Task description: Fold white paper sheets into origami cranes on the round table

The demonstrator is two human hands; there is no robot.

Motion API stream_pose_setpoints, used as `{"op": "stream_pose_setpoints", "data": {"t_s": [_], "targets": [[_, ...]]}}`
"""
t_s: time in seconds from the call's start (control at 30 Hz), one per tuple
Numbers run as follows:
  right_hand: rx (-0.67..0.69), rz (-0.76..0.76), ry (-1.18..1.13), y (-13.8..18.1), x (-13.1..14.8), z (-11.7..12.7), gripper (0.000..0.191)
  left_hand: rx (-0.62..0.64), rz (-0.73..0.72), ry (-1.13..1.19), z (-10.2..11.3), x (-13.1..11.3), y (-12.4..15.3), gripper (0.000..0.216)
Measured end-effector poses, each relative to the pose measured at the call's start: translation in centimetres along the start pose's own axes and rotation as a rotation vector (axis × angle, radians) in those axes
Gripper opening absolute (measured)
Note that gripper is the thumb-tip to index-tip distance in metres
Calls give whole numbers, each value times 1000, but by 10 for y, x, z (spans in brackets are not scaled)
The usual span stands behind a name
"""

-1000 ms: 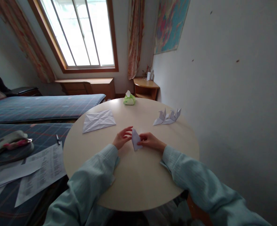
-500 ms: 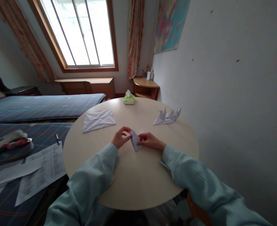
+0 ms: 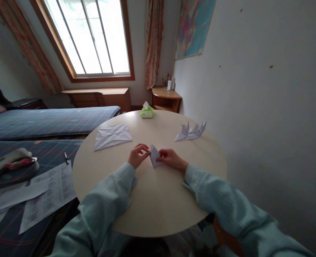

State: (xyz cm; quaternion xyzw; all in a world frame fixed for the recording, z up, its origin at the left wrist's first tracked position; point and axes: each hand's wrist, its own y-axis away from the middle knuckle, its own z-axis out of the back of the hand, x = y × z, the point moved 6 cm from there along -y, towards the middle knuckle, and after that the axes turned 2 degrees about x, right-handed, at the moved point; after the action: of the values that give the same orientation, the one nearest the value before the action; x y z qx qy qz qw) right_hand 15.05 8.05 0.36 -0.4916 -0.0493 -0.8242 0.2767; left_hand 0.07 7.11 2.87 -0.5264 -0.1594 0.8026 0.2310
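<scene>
A small folded white paper piece stands up from the round beige table, held between both my hands. My left hand pinches its left edge with curled fingers. My right hand grips its right side, fingers closed. Both my sleeves are pale blue.
A creased flat sheet of paper lies at the table's left. Two or three folded paper birds sit at the right, near the wall. A green tissue pack stands at the far edge. Beds, printed sheets and a pen lie to the left.
My left hand's fingers, spread a second ago, have closed onto the paper's left edge. The paper piece has shifted slightly and stands more upright between the hands.
</scene>
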Motion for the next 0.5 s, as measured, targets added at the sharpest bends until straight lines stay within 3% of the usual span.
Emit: {"op": "stream_pose_setpoints", "data": {"t_s": [0.3, 0.5], "targets": [[-68, -4, 9, 0, 1, 4, 19, 93, 182, 118, -10, 12, 2, 24], [-77, 23, 51, 0, 2, 4, 18, 79, 203, 130, -10, 16, 1, 28]]}}
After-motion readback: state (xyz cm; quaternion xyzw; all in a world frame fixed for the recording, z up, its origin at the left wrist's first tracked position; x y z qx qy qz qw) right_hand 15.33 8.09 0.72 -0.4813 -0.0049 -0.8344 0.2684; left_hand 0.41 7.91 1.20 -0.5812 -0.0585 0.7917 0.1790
